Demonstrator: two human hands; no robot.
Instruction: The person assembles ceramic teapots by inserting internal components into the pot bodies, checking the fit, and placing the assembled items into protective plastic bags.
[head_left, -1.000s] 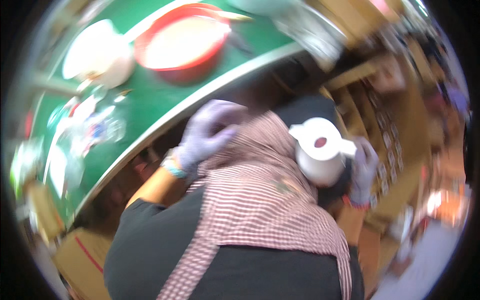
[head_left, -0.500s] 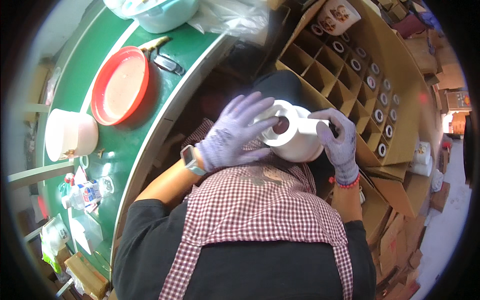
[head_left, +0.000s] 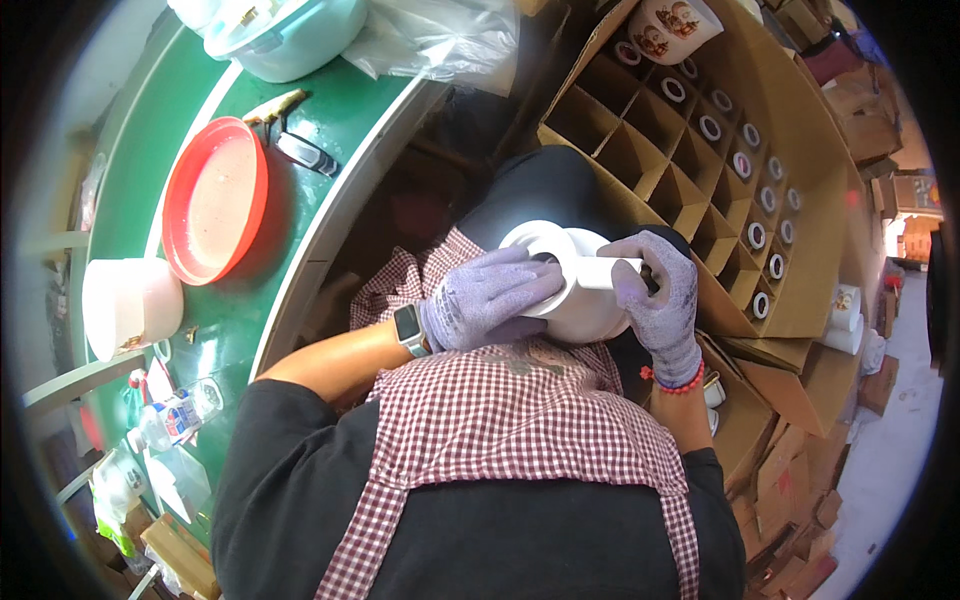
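Note:
In front of my apron I have a white mug-like vessel (head_left: 585, 315), glossy and tilted, with a thick ring and a dark opening facing up. My right hand (head_left: 657, 300), in a pale purple glove, has its fingers curled round a white part sticking out on the right. From the left, my gloved left hand (head_left: 492, 298) lies over the ring, its fingers together, bent over the edge by the opening. Its thumb is lower, against the vessel's side. My fingers hide part of the ring and the projecting part.
A cardboard box (head_left: 790, 290) with divided compartments stands at right, several holding white pieces with round rings. A printed white mug (head_left: 675, 28) rests on its far corner. Left, the green table (head_left: 235, 320) bears a red basin (head_left: 215, 200), a white mug (head_left: 130, 305) and a plastic bottle (head_left: 180, 415).
My left hand's spread fingers have come together and closed over the ring. The vessel and both hands have shifted slightly left and nearer me. My right hand keeps its hold.

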